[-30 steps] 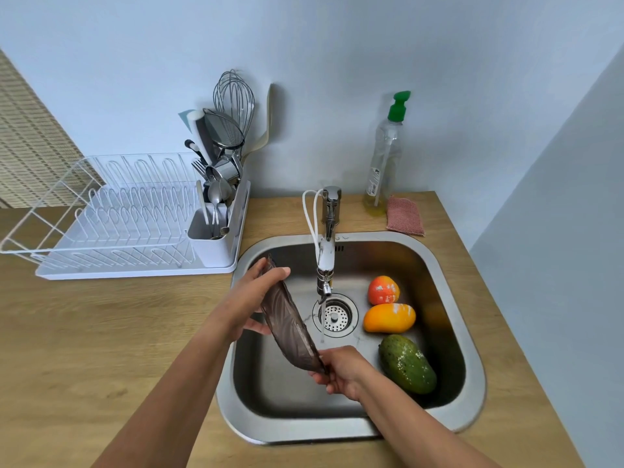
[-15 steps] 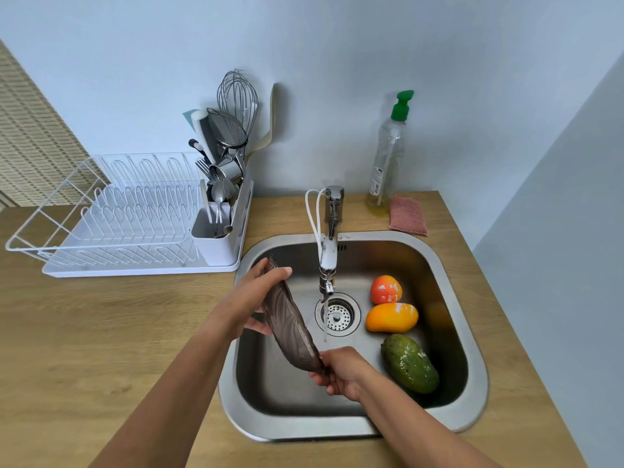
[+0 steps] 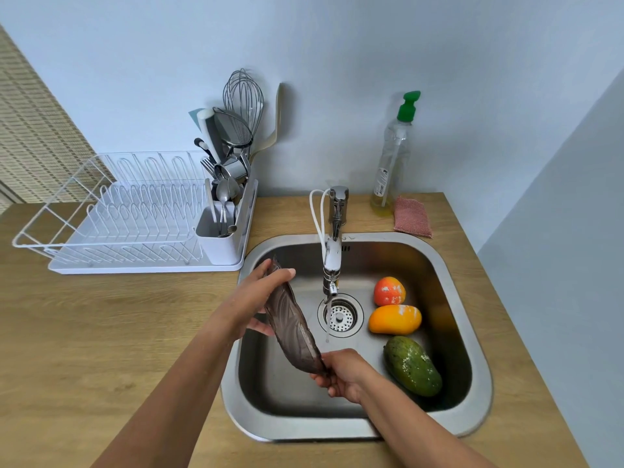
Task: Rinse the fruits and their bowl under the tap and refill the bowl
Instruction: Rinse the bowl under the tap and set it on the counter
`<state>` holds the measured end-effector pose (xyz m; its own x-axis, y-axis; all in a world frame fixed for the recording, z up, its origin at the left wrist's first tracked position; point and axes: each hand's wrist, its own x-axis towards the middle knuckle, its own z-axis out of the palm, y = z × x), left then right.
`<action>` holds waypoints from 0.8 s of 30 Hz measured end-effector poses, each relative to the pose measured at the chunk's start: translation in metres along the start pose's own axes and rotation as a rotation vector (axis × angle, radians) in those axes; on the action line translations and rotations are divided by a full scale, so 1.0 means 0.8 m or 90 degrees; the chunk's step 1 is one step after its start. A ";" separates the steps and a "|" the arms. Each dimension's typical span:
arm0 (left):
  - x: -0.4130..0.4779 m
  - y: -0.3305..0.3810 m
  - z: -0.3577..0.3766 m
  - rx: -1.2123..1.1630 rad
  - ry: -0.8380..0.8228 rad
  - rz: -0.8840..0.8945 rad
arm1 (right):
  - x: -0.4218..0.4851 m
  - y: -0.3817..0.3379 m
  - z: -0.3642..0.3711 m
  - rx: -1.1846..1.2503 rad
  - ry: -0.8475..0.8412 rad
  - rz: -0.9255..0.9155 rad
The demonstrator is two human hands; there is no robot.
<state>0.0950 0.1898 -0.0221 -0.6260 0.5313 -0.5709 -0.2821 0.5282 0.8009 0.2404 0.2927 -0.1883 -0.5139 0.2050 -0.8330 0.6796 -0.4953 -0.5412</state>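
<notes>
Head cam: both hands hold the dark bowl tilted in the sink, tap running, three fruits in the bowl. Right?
No. The head view shows the red-orange fruit, orange mango and green mango lying on the sink floor beside the drain, not in the dark bowl. Rest holds: left hand and right hand hold it tilted, tap running.

Smoky bowl (image 3: pixel 290 329) on edge over sink (image 3: pixel 304 430); 3 fruits (image 3: pixel 394 319) inside, prob. wet.

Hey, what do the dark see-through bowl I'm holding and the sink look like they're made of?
The smoky brown ribbed bowl looks like translucent plastic, possibly tinted glass: light passes through and moulded veins show. The square grey sink looks like brushed stainless steel: its walls dully mirror the orange fruit.
</notes>
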 end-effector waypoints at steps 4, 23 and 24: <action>0.002 -0.001 0.000 -0.003 0.001 -0.002 | 0.000 -0.001 -0.001 0.004 0.000 0.002; -0.008 -0.013 -0.027 -0.048 0.003 0.019 | -0.026 -0.011 0.019 -0.029 -0.003 -0.037; -0.010 -0.016 -0.036 -0.068 0.003 0.028 | -0.031 -0.012 0.022 -0.028 0.003 -0.057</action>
<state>0.0830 0.1597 -0.0225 -0.6426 0.5497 -0.5338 -0.3295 0.4307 0.8402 0.2372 0.2776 -0.1602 -0.5717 0.2508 -0.7812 0.6535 -0.4365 -0.6184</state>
